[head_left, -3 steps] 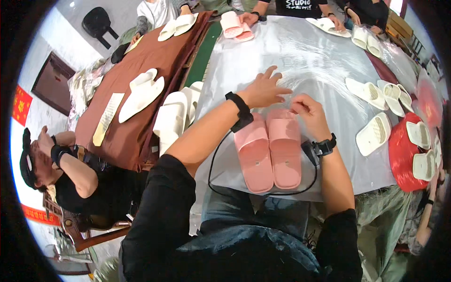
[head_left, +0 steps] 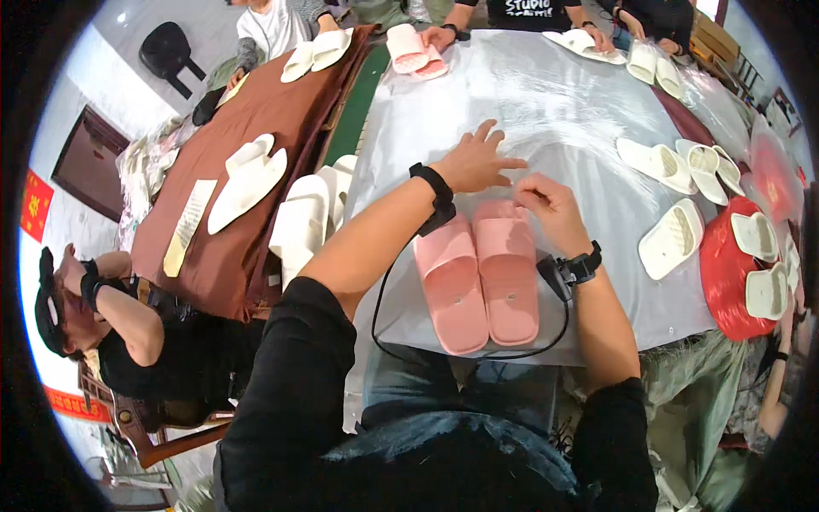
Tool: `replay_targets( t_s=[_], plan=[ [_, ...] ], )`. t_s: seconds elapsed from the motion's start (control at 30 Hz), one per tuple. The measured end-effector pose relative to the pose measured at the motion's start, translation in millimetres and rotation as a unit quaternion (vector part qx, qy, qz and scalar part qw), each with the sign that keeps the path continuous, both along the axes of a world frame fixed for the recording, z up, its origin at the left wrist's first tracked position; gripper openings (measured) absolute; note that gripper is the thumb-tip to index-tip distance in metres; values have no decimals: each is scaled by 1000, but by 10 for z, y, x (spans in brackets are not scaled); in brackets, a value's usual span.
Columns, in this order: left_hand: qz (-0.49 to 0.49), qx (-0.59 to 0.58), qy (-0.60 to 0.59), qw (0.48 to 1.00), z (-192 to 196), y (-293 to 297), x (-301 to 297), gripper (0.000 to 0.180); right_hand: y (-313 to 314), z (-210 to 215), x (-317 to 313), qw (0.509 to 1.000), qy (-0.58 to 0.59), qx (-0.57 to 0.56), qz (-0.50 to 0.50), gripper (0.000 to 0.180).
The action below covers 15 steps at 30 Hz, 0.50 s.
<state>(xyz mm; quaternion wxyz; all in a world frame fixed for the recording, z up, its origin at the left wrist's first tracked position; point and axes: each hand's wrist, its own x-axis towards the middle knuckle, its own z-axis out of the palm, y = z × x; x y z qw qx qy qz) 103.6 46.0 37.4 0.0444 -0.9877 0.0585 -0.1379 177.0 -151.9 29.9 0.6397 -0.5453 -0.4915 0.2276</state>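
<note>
Head view: at my right, a translucent plastic bag (head_left: 773, 175) has something reddish in it that I can't make out, and near it white slippers (head_left: 765, 296) lie against a shiny red bundle (head_left: 723, 282). The fingers of my left hand (head_left: 471, 162) are spread wide, palm down, over the pale desk (head_left: 452, 94), beyond the pink slippers (head_left: 467, 294). The fingers of my right hand (head_left: 553, 209) are curled in, thumb close to forefinger, at the far end of that pair; whether they pinch something thin or touch the slippers, I can't tell. The pair lies side by side by the desk's near edge, straps on the far half, heels toward me, a black cable (head_left: 374, 317) looping around the heel ends. Across from me, a co-worker's hand (head_left: 439, 37) is at another pink pair (head_left: 408, 51). To my left, a white slipper (head_left: 247, 189) lies on a brown cloth (head_left: 229, 273).
</note>
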Motion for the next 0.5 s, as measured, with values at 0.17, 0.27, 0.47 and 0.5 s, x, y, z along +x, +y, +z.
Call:
replay_targets(
  t_s=[0.17,0.27,0.47,0.5],
  plan=[
    [-61,-27,-24,997,-86,28,182,45,62,-56,27,998,-41,42,-29,4],
    [-86,9,18,996,-128,80,196,44,31,-7,27,998,-36,50,-30,5],
    [4,27,23,999,-269,363,148,58,-282,517,-19,993,-107,48,20,3],
    [12,28,23,999,-301,415,130,58,-397,627,-12,990,-129,50,37,2]
  ],
)
